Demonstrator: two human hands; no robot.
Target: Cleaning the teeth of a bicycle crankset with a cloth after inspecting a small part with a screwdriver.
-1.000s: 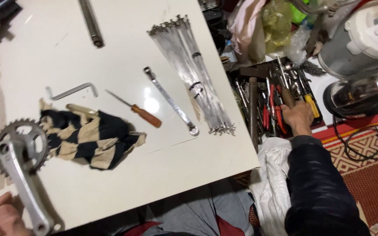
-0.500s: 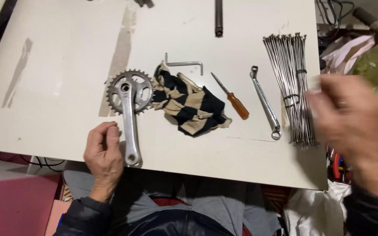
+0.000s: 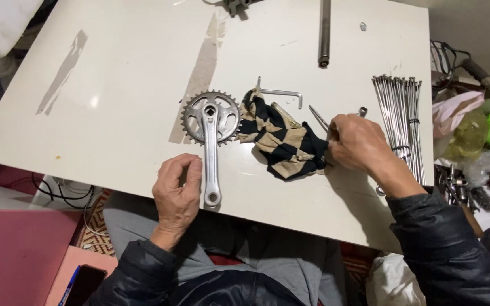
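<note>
White tabletop (image 3: 114,102): left hand (image 3: 178,190) curls loosely, gripping nothing, beside crank arm (image 3: 211,153); right hand (image 3: 358,141) closes on screwdriver (image 3: 317,117) beside checked cloth (image 3: 282,141). Steady the crank firmly.

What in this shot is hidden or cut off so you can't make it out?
Head view, the only one:
- Screwdriver: handle hidden under the right hand; grip unclear.
- Wrench: mostly covered by that hand.
- Metal tube: cut off by the top edge.
- Left hand: contact with the crank arm uncertain.
</note>
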